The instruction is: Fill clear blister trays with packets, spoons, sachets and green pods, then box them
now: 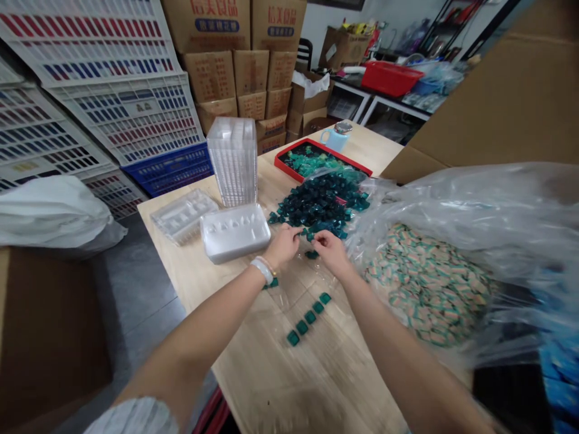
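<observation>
Teal square pieces [310,317], glossy, translucent

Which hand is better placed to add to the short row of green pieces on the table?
Right, probably: the right hand sits closest above the row of green pieces, while the left hand lies farther off, beside the white plastic tray.

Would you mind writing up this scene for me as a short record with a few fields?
Left hand: fingers at small translucent teal cubes, grip unclear
Right hand: fingers at the same cubes, grip unclear
Surface: wooden table
Nearby: loose teal cubes in a pile; five teal cubes in a line
Beside: white moulded plastic tray; stack of clear plastic trays
Rest: red tray of teal cubes; pale blue mug; large plastic bag of patterned pieces
</observation>
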The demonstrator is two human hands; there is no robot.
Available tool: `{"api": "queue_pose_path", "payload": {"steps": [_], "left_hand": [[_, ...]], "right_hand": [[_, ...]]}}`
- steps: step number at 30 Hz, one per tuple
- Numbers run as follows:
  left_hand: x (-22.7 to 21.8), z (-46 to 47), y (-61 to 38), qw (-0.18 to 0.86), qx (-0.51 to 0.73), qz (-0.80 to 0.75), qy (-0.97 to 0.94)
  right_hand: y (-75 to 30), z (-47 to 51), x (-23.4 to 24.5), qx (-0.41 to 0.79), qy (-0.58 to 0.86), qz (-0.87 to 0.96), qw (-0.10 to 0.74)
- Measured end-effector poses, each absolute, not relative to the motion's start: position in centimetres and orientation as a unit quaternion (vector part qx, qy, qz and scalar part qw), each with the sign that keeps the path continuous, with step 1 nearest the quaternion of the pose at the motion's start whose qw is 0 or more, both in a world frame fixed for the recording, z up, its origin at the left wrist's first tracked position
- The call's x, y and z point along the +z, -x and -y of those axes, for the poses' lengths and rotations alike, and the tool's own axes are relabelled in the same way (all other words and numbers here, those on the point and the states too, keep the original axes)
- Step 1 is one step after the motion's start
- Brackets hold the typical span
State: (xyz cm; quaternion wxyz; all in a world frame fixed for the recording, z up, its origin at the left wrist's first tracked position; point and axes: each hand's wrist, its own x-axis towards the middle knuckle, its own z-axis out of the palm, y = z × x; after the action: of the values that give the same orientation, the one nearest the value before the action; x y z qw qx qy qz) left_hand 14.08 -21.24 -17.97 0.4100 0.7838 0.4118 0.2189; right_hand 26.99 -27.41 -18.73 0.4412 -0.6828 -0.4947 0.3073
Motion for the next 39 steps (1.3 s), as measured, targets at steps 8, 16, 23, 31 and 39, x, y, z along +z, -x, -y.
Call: {"api": "queue_pose_path", "payload": {"steps": [8, 16, 23, 31, 39], "left_hand": [[-16.1, 27.0, -11.5, 0.813, 0.274, -0.350, -0.377], [-15.8, 32.9, -3.1, 0.833, 0.238, -0.343, -0.364], [-16.5, 35.5, 3.3, 0.886, 0.221, -0.298, -0.280], [-17.1, 34.2, 4.1, 0.856, 0.293, -0.370, -0.213], [-17.3, 31.9, 5.4, 0.746, 0.394, -0.473, -0.254]], "right_hand": [[-24.2, 31.6, -15.9, 0.543, 0.565, 0.353, 0.510], [-17.5, 35.4, -15.6, 0.651, 0.558, 0.350, 0.377], [-12.9, 36.3, -15.3, 0.703, 0.521, 0.364, 0.319], [-10.6, 35.9, -15.5, 0.499, 0.555, 0.562, 0.356], [-10.4, 32.2, -16.8, 0.196, 0.522, 0.792, 0.249]]}}
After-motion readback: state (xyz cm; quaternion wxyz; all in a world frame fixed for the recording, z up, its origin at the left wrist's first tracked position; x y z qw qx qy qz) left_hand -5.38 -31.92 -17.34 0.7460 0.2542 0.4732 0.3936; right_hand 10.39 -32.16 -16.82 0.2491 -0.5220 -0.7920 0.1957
